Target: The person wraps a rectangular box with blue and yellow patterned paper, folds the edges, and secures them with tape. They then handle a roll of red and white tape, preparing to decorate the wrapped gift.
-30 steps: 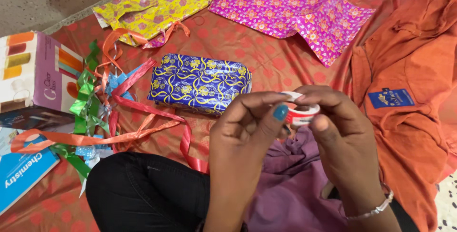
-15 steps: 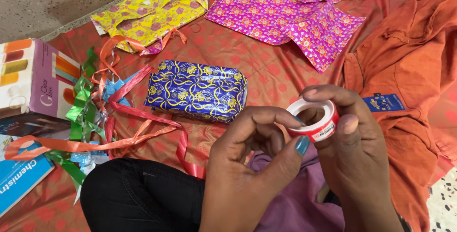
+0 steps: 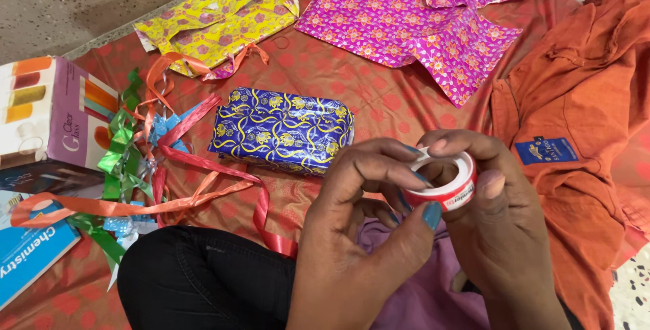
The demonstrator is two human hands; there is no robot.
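Note:
My right hand (image 3: pixel 504 228) grips a small roll of clear tape (image 3: pixel 450 189) with a red and white core, held in front of my lap. My left hand (image 3: pixel 359 215) has its fingertips and thumb on the roll's near rim, picking at the tape. Just beyond the hands, a box wrapped in blue and yellow patterned paper (image 3: pixel 281 129) lies on the red dotted cloth (image 3: pixel 379 103).
Loose ribbons (image 3: pixel 145 161) in red, green and blue lie left of the wrapped box. A pink and white carton (image 3: pixel 51 110) and a blue book (image 3: pixel 30 252) sit at far left. Yellow paper (image 3: pixel 217 18) and pink paper (image 3: pixel 406 22) lie behind. An orange garment (image 3: pixel 582 134) lies right.
My left fingers have shifted from beside the roll onto its rim. The roll turned from edge-on to showing its open core, and sits slightly lower.

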